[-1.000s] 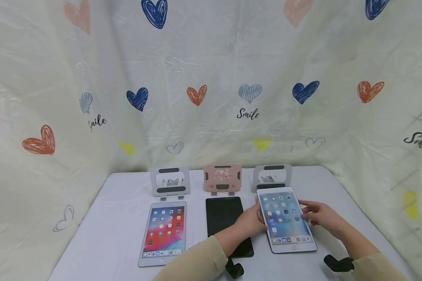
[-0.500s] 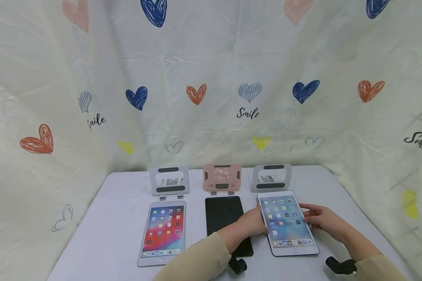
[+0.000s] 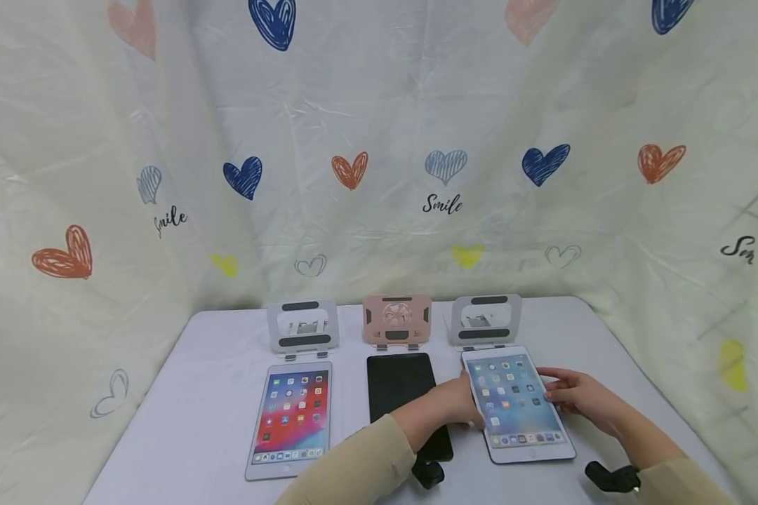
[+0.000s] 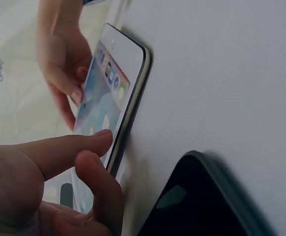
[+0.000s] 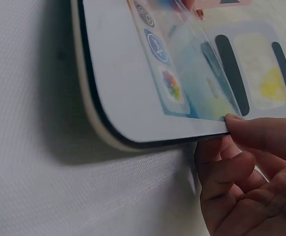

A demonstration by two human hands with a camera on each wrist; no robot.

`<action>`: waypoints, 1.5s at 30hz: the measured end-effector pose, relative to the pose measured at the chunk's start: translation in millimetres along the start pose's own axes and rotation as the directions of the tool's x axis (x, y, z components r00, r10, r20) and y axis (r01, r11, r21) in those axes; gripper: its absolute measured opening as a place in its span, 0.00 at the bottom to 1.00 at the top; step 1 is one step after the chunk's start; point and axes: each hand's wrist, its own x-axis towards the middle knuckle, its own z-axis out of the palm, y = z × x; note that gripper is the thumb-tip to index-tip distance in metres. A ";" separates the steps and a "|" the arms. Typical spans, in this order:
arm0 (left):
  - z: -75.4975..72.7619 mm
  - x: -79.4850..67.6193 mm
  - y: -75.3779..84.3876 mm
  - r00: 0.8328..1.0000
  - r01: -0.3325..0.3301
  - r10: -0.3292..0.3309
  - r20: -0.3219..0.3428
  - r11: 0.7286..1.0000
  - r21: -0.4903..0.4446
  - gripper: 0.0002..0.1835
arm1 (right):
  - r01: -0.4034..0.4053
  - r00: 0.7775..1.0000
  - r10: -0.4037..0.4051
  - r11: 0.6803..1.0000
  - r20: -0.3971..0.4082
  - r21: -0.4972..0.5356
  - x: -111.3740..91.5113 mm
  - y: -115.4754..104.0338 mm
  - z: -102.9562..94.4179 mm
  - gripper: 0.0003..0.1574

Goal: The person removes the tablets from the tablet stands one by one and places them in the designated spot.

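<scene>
A white-framed tablet (image 3: 514, 403) with a lit blue home screen is at the right of the table, in front of a grey stand. My left hand (image 3: 457, 403) holds its left edge; in the left wrist view the thumb (image 4: 96, 142) lies at the rim with the other fingers curled by it. On the opposite edge my right hand (image 3: 581, 396) pinches the tablet, thumb (image 5: 251, 130) on top and fingers below. A shadow runs along the tablet's near corner in the right wrist view; whether it touches the cloth I cannot tell.
Left of it lies a dark-screened tablet (image 3: 398, 386), partly under my left forearm. Farther left is a white tablet (image 3: 290, 414) with a red and blue screen. Along the back stand a grey stand (image 3: 303, 341), a pink stand (image 3: 396, 319) and another grey stand (image 3: 485, 333).
The held tablet has come slightly toward me and down, away from the right grey stand. Both hands have stayed at its edges and shifted with it.
</scene>
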 end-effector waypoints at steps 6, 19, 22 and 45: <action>6.1 -0.7 -1.1 0.992 0.128 -0.125 -0.032 0.985 0.114 0.57 | -0.002 1.000 0.003 1.000 0.016 -0.023 2.1 -1.0 2.2 0.39; 13.2 -2.1 -0.6 0.969 0.226 -0.223 -0.104 0.974 0.019 0.54 | -0.012 1.000 0.014 0.981 0.011 -0.193 2.1 -11.6 -2.8 0.39; 14.2 -3.3 -0.7 0.970 0.222 -0.223 -0.095 0.975 -0.029 0.53 | -0.021 1.000 0.024 0.975 0.013 -0.221 2.9 -13.0 -4.1 0.39; 16.4 -3.8 0.4 0.960 0.258 -0.265 -0.092 0.963 -0.082 0.51 | -0.048 0.997 0.063 0.944 0.035 -0.326 20.0 -15.2 -5.1 0.37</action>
